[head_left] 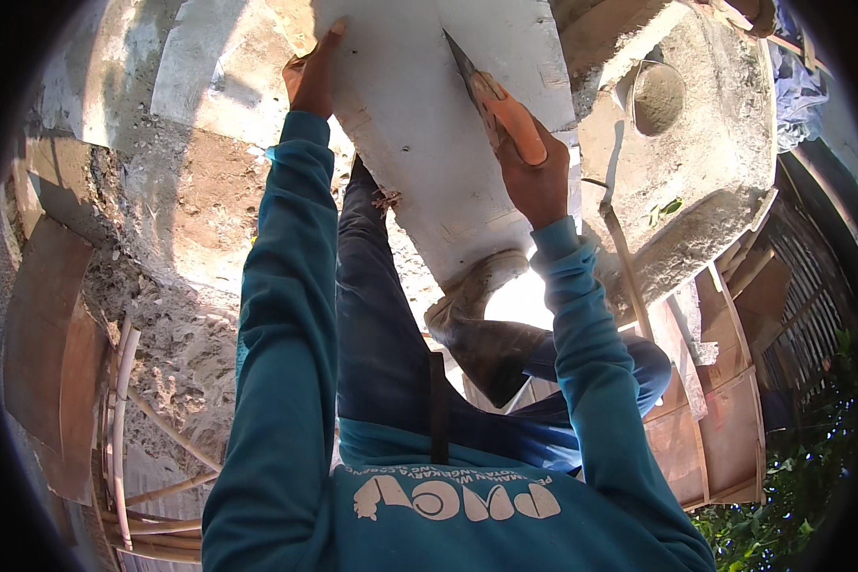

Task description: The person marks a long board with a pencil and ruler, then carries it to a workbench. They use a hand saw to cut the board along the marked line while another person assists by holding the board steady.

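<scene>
My right hand (536,181) is closed around the orange handle of a handsaw (515,128). The saw's dark, narrow blade points away from me over a whitish-grey board (415,143). Whether its teeth have entered the board I cannot tell. At the board's left edge, my left hand (312,78) grips it, with a finger or thumb lying along the top and the rest mostly hidden. My bent leg brings a dark, dusty boot (486,334) to the near end of the board, where a few small holes and ragged edges show.
A rough concrete block with a round hollow (658,98) stands to the right, a thin stick (624,253) leaning by it. Brown panels (52,343) and bamboo poles (124,419) lie at the left. Wooden sheets (710,419) and green leaves (791,505) are at lower right.
</scene>
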A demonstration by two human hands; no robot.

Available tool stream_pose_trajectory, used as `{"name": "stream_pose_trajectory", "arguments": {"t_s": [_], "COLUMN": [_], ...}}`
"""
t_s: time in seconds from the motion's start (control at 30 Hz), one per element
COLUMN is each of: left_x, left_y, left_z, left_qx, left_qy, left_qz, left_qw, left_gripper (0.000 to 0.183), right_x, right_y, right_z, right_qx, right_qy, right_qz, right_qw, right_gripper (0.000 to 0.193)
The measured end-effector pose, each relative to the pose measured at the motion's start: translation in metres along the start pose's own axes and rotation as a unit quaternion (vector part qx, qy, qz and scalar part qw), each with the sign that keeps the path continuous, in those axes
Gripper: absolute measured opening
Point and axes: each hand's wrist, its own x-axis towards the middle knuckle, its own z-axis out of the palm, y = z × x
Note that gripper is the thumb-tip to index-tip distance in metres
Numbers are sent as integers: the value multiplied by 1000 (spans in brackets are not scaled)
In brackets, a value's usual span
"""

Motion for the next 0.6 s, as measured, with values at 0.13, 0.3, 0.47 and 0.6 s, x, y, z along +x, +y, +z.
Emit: {"name": "stream_pose_trajectory", "arguments": {"t_s": [0.13, 0.3, 0.47, 0.6], "left_x": [14, -4, 5, 2], "left_y": [4, 6, 1, 1], "left_z": [-11, -15, -6, -3], "left_qx": [-44, -43, -30, -73], "left_qy": [-26, -15, -25, -30], "left_qz": [-27, -12, -41, -16], "left_qw": [998, 999, 998, 997], "left_gripper": [60, 46, 56, 54], "right_x": [-67, -145, 4, -17], "right_y": [-25, -95, 7, -5], "right_z": [-42, -109, -5, -6], "right_qx": [-23, -117, -20, -33], "right_qy": [-23, -69, -30, -18], "right_qz": [64, 118, 72, 46], "right_qw": [997, 984, 997, 998], "right_gripper": [43, 38, 36, 43]}}
